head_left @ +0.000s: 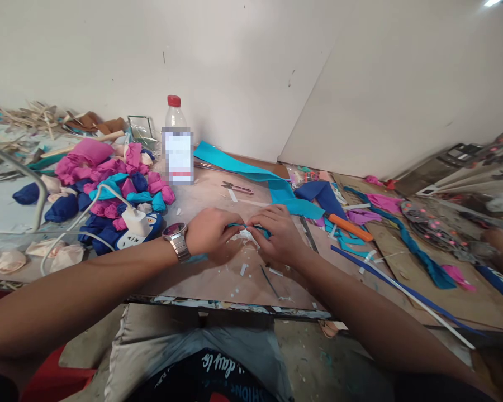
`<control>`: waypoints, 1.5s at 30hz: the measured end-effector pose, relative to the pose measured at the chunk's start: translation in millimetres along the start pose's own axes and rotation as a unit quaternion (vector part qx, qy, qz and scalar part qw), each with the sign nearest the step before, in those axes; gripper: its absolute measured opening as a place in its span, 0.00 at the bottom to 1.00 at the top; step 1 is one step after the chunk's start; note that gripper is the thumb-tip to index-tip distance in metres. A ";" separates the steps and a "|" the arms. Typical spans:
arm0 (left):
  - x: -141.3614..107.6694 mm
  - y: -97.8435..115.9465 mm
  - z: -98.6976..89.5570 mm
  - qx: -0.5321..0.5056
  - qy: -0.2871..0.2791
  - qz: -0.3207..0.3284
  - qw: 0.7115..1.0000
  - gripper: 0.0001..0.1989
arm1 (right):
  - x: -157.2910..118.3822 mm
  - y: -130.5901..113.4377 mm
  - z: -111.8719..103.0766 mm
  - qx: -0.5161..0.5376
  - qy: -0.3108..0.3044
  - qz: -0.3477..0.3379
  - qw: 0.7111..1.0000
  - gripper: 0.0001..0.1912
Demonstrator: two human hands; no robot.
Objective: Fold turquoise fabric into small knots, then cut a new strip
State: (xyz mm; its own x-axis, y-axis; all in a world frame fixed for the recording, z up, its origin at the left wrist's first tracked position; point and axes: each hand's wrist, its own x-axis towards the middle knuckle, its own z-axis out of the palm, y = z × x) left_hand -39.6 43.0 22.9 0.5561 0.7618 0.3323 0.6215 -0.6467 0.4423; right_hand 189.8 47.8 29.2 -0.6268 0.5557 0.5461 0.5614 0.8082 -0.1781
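Observation:
Over the middle of the work table, my left hand (212,231) and my right hand (280,235) meet fingertip to fingertip. Both pinch a small teal strip (266,228), which looks like cloth or crepe paper; most of it is hidden by my fingers. Some white bits (243,235) show just beneath it. Beyond my hands lie a long turquoise strip (235,164) and a pair of thread snips (237,188). White paper scraps (243,269) and a thin dark stick (269,282) lie on the table nearer to me.
At left is a heap of pink, blue and turquoise bundles (104,173), beside a white charger (136,221) on a power strip. A red-capped bottle (176,117) stands behind. An orange-handled cutter (351,228) and a white rod (427,307) lie right. Another person's hand (501,245) shows far right.

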 end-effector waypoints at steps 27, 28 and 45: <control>2.6 4.2 -6.8 -0.120 -0.054 -0.057 0.990 0.12 | -0.9 2.1 0.2 0.035 -0.008 -0.007 0.999 0.05; 2.3 4.3 -6.8 -0.120 -0.057 -0.052 0.990 0.12 | -0.8 1.9 0.0 0.033 -0.005 -0.010 0.999 0.04; 5.2 3.2 -2.7 -0.412 -0.132 -0.119 0.894 0.23 | 3.2 -2.1 -7.8 0.006 0.006 -0.019 1.000 0.05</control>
State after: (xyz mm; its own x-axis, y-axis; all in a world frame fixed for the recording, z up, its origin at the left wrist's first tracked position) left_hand -36.3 45.0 28.3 0.6399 0.7684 -0.0130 0.1823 -0.1354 0.9739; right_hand 190.9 46.4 37.7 -0.6417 0.5218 0.5621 0.5301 0.8314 -0.1665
